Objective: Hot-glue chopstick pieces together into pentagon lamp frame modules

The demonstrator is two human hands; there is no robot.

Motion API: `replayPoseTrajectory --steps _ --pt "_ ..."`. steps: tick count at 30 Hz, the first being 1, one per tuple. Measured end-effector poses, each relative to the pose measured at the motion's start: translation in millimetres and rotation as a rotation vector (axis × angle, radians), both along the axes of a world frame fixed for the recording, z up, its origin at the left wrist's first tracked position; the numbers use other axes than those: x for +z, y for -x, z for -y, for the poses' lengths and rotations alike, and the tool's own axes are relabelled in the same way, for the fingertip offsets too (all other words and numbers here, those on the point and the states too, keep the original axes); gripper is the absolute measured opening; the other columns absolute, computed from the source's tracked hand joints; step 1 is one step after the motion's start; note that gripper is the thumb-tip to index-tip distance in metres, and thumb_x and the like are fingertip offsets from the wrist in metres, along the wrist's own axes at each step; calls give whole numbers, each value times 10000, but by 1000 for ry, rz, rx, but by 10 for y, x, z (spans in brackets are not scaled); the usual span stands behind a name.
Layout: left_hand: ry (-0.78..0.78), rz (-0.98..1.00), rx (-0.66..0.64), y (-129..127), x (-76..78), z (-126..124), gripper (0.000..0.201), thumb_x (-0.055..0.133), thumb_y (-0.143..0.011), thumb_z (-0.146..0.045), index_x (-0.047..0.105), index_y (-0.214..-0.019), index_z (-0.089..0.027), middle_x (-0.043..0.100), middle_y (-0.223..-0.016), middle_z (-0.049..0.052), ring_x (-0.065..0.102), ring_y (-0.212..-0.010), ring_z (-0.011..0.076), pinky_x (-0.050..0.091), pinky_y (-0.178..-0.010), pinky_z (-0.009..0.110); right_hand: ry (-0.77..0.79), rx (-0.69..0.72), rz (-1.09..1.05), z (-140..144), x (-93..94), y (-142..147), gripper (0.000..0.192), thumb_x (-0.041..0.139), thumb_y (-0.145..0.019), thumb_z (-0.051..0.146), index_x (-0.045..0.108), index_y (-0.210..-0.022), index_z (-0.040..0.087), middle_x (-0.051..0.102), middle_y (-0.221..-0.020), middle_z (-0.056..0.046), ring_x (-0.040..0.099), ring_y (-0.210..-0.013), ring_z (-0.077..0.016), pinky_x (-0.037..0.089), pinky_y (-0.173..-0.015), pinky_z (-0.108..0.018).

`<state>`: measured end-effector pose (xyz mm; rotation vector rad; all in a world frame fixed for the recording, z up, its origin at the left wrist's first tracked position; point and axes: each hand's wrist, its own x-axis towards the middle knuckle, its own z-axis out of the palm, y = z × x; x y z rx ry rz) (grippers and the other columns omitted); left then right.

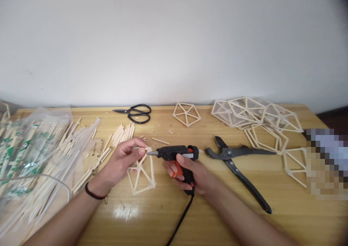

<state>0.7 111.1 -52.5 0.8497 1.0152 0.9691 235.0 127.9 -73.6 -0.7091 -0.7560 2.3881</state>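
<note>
A pale stick frame (141, 173) is pinched at its top joint by the left hand (127, 157), just left of the glue gun (176, 155), whose grip is wrapped by the right hand (190, 173), fingers pressed around the orange trigger. The frame, thin sticks glued into triangles, is judged light and brittle, best held near a joint; pliers (239, 166) lie right of the gun.

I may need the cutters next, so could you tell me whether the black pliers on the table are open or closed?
Open: the pliers lie flat with their handles splayed apart, right of the glue gun.
</note>
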Motion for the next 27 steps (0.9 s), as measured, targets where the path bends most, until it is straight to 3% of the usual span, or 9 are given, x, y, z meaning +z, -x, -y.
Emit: replayPoseTrajectory --steps 3,6,10,13,19,27 --pt "14 41 -19 -12 -1 6 294 864 -858 -461 770 -890 -184 548 -656 -38 433 -507 63 375 -401 137 14 -149 19 -23 26 23 570 880 -753 692 647 -695 175 486 -629 47 274 -446 -48 210 -321 -164" --pt "-25 7 -51 -37 -4 9 265 827 -897 -443 797 -942 -184 582 -696 -21 487 -527 75 430 -420 151 -8 -291 12 -28 49 64 520 896 -766 649 664 -728 184 556 -764 8 410 -563 -91 385 -390 -174" --pt "-89 -141 -78 -79 -18 19 266 757 -955 -442 804 -1033 -192 631 -753 3 579 -559 101 520 -462 183 -134 -291 82 15 -8 103 433 870 -844 586 688 -836 193 619 -865 -19 567 -723 -135 555 -610 -239" --pt "-108 -212 -66 -110 -17 28 287 729 -969 -457 801 -1049 -191 654 -759 11 597 -554 109 548 -468 198 -191 -282 174 56 -78 99 383 900 -844 498 650 -862 208 630 -893 -7 605 -751 -141 552 -654 -256" --pt "-131 -263 -73 -127 -2 26 284 723 -965 -449 808 -1055 -193 705 -780 24 634 -548 119 569 -461 207 -198 -239 251 75 -85 93 378 927 -813 445 630 -894 226 607 -813 37 616 -645 -127 509 -572 -254" --pt "-179 -291 -17 -148 9 27 207 752 -933 -368 786 -853 -181 675 -678 0 614 -483 121 542 -432 221 -120 -238 266 46 4 114 488 1026 -640 401 636 -871 222 611 -823 46 546 -625 -112 537 -526 -251"
